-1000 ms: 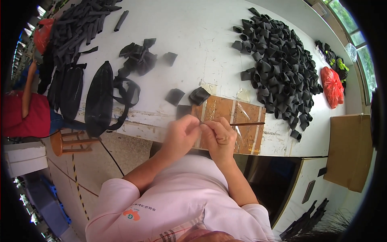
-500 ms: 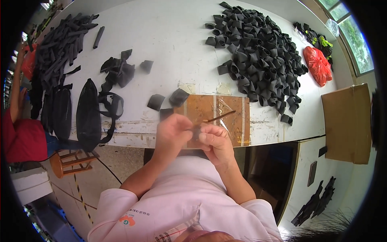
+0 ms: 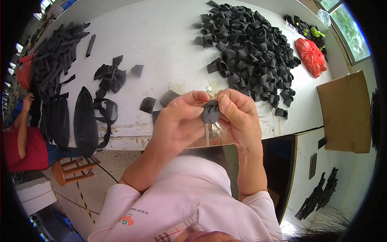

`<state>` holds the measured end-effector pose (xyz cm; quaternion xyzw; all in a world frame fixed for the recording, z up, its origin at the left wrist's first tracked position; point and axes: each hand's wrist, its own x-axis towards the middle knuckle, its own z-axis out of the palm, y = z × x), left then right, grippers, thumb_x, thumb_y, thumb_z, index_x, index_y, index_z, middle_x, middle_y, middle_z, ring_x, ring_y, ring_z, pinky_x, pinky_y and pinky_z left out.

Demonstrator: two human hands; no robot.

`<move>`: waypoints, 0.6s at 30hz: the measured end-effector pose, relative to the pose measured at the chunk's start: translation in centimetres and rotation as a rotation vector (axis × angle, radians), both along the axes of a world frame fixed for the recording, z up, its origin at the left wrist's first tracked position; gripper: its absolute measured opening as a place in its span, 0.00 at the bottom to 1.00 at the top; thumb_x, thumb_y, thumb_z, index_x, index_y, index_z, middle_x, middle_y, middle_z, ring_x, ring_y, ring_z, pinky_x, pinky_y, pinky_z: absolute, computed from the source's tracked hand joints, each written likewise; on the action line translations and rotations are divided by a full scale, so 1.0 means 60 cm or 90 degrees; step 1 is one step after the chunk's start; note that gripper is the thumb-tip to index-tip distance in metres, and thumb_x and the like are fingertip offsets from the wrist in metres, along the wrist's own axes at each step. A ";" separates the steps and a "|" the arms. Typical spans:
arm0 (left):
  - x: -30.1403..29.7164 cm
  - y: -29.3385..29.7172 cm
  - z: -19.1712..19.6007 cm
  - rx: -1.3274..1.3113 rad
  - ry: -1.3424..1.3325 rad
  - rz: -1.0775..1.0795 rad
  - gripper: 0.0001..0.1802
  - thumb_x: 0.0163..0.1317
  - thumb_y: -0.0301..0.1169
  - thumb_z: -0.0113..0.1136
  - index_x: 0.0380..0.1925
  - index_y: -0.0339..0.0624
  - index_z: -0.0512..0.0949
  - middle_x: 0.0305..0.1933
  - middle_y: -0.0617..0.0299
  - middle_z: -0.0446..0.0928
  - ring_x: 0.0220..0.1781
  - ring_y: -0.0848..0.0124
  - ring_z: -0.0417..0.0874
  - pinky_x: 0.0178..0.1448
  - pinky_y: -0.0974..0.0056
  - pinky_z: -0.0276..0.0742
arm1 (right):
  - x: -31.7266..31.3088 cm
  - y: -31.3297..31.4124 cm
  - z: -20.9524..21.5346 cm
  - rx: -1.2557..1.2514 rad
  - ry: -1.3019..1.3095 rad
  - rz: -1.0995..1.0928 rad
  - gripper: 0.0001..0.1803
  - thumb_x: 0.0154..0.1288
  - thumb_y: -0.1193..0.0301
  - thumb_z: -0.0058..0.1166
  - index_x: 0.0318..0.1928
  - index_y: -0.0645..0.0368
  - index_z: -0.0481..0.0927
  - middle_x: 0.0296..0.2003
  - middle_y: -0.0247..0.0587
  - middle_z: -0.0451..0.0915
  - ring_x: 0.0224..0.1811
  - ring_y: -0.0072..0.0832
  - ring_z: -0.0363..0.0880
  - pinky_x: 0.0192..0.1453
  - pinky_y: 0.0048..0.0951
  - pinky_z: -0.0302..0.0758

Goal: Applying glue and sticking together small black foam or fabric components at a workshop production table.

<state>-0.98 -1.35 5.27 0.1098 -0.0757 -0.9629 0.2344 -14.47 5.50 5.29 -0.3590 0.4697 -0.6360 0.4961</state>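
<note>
Both of my hands meet in front of my chest, above the near edge of the white table (image 3: 161, 36). My left hand (image 3: 179, 121) and my right hand (image 3: 238, 117) pinch one small folded piece of black fabric (image 3: 210, 112) between their fingertips. Right behind it, a big heap of similar folded black pieces (image 3: 250, 52) covers the table's far right. Three loose black pieces (image 3: 148, 104) lie flat on the table just left of my left hand.
Long black strips (image 3: 56, 60) and black straps with oval pads (image 3: 84, 121) lie at the table's left. A red plastic bag (image 3: 310, 56) and a cardboard box (image 3: 346, 113) are at the right. A person in red (image 3: 20, 145) sits beside a wooden stool (image 3: 72, 169).
My hands have risen toward the camera and now hold a black fabric piece together; the brown taped patch on the table edge is mostly hidden behind them.
</note>
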 end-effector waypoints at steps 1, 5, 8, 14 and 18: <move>-0.001 -0.003 -0.022 -0.003 -0.031 0.014 0.12 0.54 0.18 0.44 0.41 0.33 0.67 0.22 0.60 0.71 0.05 0.85 0.54 0.10 0.77 0.49 | -0.011 -0.005 -0.028 0.051 -0.106 0.058 0.13 0.61 0.63 0.50 0.27 0.60 0.72 0.20 0.24 0.67 0.20 0.10 0.58 0.21 0.12 0.56; 0.003 0.014 -0.060 -0.141 -0.118 0.010 0.09 0.55 0.23 0.51 0.38 0.38 0.68 0.23 0.64 0.72 0.11 0.84 0.57 0.15 0.79 0.52 | -0.017 0.008 -0.077 0.083 -0.179 0.117 0.12 0.61 0.63 0.50 0.31 0.60 0.73 0.20 0.24 0.66 0.18 0.11 0.56 0.20 0.13 0.54; -0.006 0.014 -0.050 -0.359 -0.293 0.129 0.10 0.57 0.24 0.50 0.40 0.37 0.68 0.27 0.64 0.72 0.18 0.83 0.67 0.20 0.79 0.61 | -0.023 0.002 -0.067 0.065 -0.120 0.115 0.13 0.61 0.63 0.50 0.30 0.61 0.73 0.21 0.26 0.68 0.19 0.12 0.58 0.21 0.13 0.56; -0.014 -0.001 -0.022 -0.994 -0.415 0.360 0.12 0.51 0.20 0.52 0.38 0.37 0.73 0.39 0.59 0.74 0.39 0.69 0.76 0.43 0.68 0.71 | -0.006 0.015 -0.043 -0.099 0.285 -0.183 0.16 0.57 0.62 0.54 0.36 0.64 0.74 0.27 0.36 0.71 0.24 0.19 0.68 0.26 0.19 0.65; -0.013 0.008 -0.034 -0.969 -0.325 0.327 0.06 0.53 0.20 0.52 0.33 0.36 0.74 0.37 0.58 0.74 0.38 0.70 0.76 0.43 0.70 0.71 | 0.008 0.023 -0.027 -0.173 0.554 -0.191 0.19 0.47 0.67 0.62 0.39 0.62 0.74 0.32 0.41 0.72 0.28 0.28 0.72 0.28 0.23 0.69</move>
